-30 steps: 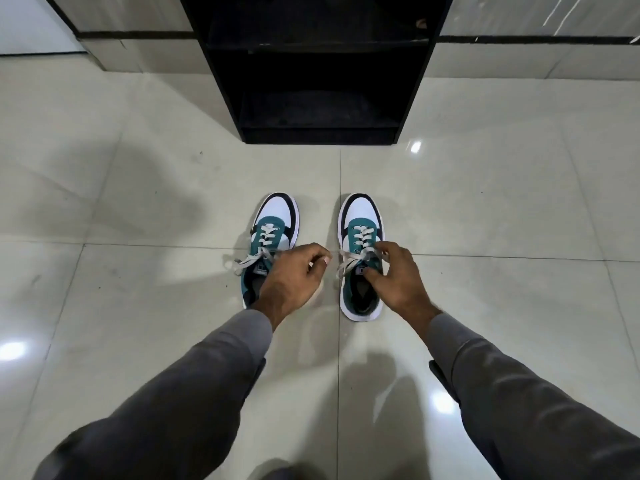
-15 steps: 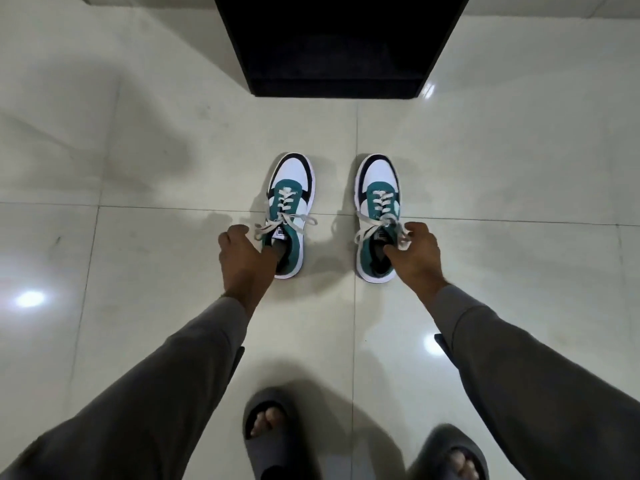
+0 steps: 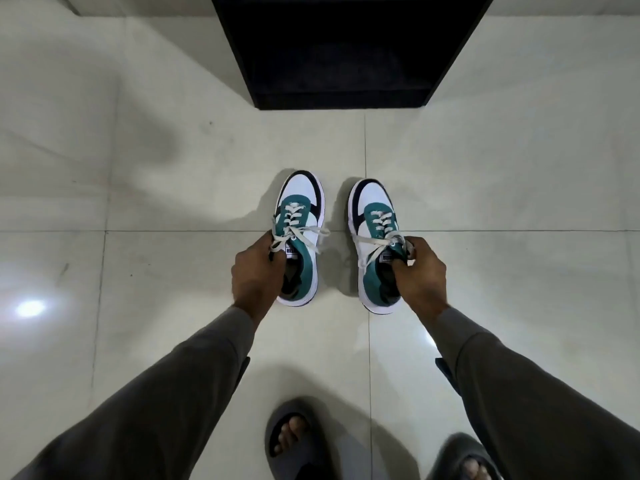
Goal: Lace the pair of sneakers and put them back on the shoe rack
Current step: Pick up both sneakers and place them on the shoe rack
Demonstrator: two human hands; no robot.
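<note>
Two teal, white and black sneakers with pale laces are side by side, toes pointing away from me. My left hand point(image 3: 256, 275) grips the left sneaker point(image 3: 301, 216) at its collar, fingers inside the opening. My right hand point(image 3: 420, 275) grips the right sneaker point(image 3: 374, 216) the same way by its tongue and collar. Both shoes look lifted slightly above the tiled floor, with shadows beneath them. The black shoe rack point(image 3: 346, 53) stands straight ahead, its dark lower shelf facing me.
Glossy pale floor tiles point(image 3: 156, 168) surround everything. My feet in grey slides point(image 3: 294, 438) stand at the bottom of the view, the right one point(image 3: 464, 459) partly cut off. Grey sleeves cover both forearms.
Both hands left the laces and closed on the sneakers' collars. The left hand moved from beside its shoe into the opening. The view tilted down and the slides came into sight.
</note>
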